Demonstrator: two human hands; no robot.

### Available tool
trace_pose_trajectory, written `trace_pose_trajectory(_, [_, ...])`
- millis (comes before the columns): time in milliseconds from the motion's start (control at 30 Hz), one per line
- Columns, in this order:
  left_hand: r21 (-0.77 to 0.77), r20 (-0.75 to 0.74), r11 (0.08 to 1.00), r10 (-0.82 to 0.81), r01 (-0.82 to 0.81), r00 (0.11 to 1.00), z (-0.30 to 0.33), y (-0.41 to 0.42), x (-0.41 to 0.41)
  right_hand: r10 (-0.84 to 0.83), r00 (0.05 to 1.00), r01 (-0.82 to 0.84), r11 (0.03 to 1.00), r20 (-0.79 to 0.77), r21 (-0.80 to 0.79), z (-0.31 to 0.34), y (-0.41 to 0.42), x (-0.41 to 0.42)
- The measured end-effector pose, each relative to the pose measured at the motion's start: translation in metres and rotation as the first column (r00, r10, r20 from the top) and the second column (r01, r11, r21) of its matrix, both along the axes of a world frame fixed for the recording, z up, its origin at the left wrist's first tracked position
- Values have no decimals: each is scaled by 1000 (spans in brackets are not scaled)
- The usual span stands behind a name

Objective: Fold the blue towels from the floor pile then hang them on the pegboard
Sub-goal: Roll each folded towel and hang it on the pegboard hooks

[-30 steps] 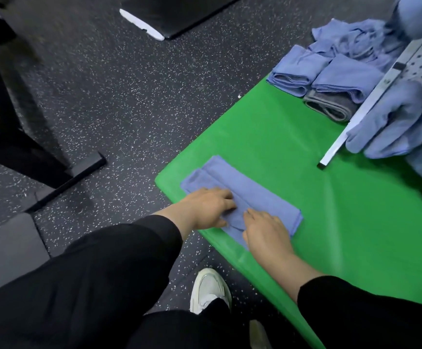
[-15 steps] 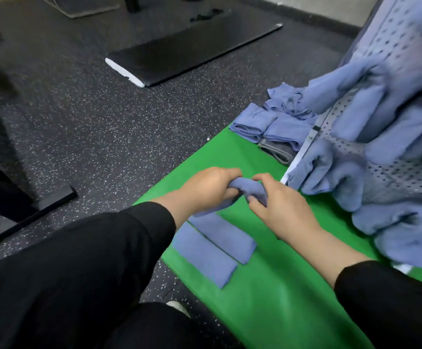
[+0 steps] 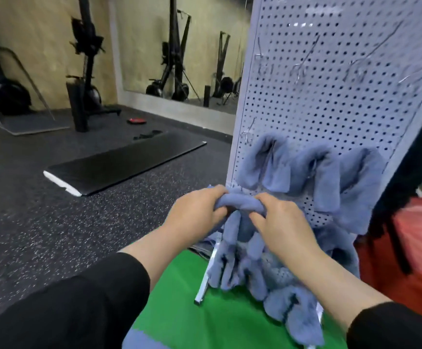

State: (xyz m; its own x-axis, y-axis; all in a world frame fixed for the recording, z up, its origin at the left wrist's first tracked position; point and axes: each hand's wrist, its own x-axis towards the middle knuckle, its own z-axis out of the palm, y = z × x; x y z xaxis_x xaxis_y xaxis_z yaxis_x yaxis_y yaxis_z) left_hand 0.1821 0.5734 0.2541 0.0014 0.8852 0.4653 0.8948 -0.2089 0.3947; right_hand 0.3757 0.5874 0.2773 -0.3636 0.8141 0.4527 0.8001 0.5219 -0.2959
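Both hands hold one folded blue towel (image 3: 240, 201) up against the lower left part of the white pegboard (image 3: 330, 102). My left hand (image 3: 194, 212) grips its left end and my right hand (image 3: 280, 222) grips its right end, with the towel draped down between them. Several blue towels (image 3: 328, 177) hang on hooks across the board's middle, and several more (image 3: 293, 306) hang lower down. Bare metal hooks (image 3: 303, 64) stick out of the upper board. The floor pile is hidden behind my hands.
A green mat (image 3: 179, 293) lies under the pegboard's foot. A black exercise mat (image 3: 121, 162) lies on the speckled floor to the left. Gym machines (image 3: 84, 79) and a wall mirror (image 3: 179, 46) stand at the back. A red object (image 3: 406, 248) with dark fabric over it sits to the right.
Both hands lifted the folded towel off the green mat and carried it up to the pegboard. The view swung up from the mat to the board.
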Motion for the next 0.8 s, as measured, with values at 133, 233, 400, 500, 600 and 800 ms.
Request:
trace_pose_trajectory(133, [106,69,994,-13,6,998,48,4,8,4,998,-1,999,-60,41,52,5,4])
trace_pose_trajectory(233, [142,139,990,-21,1,990,74,6,9,6,996,0,998,-93,56,83,9,3])
trace_pose_trajectory(400, [205,161,979,-48,14,986,113,14,26,-39,995,50,992,-97,117,126,18,16])
trace_pose_trajectory(500, [249,153,968,-61,21,986,145,21,54,-71,990,89,984,-123,151,158,15,40])
trace_pose_trajectory(600, [307,149,951,-85,36,985,178,27,91,-73,984,103,976,-161,192,191,10,75])
trace_pose_trajectory(800, [375,199,922,-184,98,963,223,37,170,-69,975,133,942,-210,307,235,7,150])
